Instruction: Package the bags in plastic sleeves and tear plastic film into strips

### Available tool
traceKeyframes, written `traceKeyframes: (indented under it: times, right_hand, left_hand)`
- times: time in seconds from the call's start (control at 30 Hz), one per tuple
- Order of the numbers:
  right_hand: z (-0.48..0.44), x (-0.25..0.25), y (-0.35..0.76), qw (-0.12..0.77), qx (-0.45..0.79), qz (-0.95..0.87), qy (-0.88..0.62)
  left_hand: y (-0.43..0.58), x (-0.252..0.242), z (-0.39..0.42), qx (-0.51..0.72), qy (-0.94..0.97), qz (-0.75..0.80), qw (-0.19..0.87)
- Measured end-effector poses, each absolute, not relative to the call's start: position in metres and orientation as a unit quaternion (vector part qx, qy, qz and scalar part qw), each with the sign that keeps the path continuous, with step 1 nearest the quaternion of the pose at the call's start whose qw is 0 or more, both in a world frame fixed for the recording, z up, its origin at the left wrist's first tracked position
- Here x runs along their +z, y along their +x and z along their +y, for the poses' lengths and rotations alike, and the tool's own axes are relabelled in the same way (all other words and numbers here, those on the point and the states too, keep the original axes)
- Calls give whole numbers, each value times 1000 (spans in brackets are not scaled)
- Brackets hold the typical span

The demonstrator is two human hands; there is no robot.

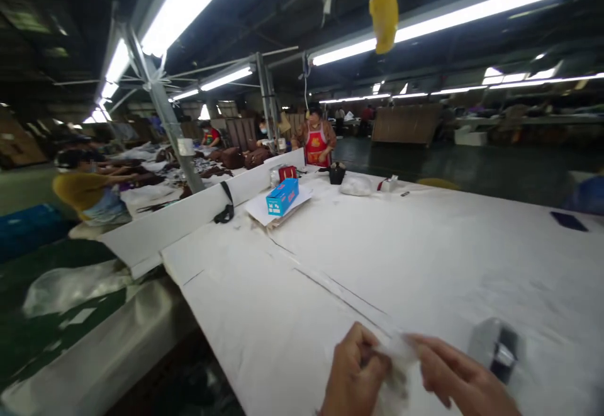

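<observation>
Both of my hands are low at the bottom edge, over a long white-covered table [425, 258]. My left hand [353, 372] is closed, pinching a crumpled piece of thin white material [395, 359]. My right hand [460, 378] grips the same white piece from the other side, fingers pressed together. The piece is blurred, so I cannot make out what it is. Just right of my right hand lies a grey and black object [497, 348], also blurred.
Farther along the table sit a blue box [282, 196] on white sheets, a red tin [287, 172], a black pot [336, 173], a clear bag [357, 185] and a dark flat item [569, 221]. A black strap [225, 205] hangs over a white divider board. Several people work at tables beyond and to the left.
</observation>
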State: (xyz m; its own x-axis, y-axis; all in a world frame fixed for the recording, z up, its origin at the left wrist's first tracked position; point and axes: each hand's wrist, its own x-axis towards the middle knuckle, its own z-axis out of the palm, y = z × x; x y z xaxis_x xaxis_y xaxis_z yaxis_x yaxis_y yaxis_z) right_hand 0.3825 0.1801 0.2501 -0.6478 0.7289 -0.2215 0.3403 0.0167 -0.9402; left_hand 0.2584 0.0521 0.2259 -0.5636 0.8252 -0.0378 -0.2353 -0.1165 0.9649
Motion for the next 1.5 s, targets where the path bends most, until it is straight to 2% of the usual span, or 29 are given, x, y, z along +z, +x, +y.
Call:
traceKeyframes:
  times: [0.23, 0.4, 0.53, 0.73, 0.9, 1.13, 1.33, 1.4, 1.5]
  right_hand:
    - [150, 293, 389, 164, 641, -693, -286]
    - [144, 286, 411, 171, 776, -556, -243]
    - [149, 281, 428, 195, 806, -501, -248]
    - [151, 286, 437, 285, 689, -582, -326]
    - [131, 297, 425, 226, 701, -622, -265]
    - [113, 316, 404, 201, 657, -673, -275]
    - [103, 321, 373, 245, 439, -797, -335]
    - [106, 327, 362, 238, 422, -816, -316]
    - [117, 355, 346, 186, 386, -877, -217]
  left_hand:
    - [275, 247, 19, 628, 288, 624, 365]
    - [293, 247, 20, 687, 256, 565, 379]
    - [310, 255, 22, 727, 214, 532, 378]
    - [323, 264, 18, 739, 194, 510, 395]
    - [314, 261, 15, 712, 243, 487, 444]
    - [275, 257, 13, 670, 250, 522, 464]
    - [246, 258, 16, 650, 332, 574, 372]
    - [235, 262, 20, 654, 336, 542, 408]
    - [208, 281, 26, 631, 364, 443, 523]
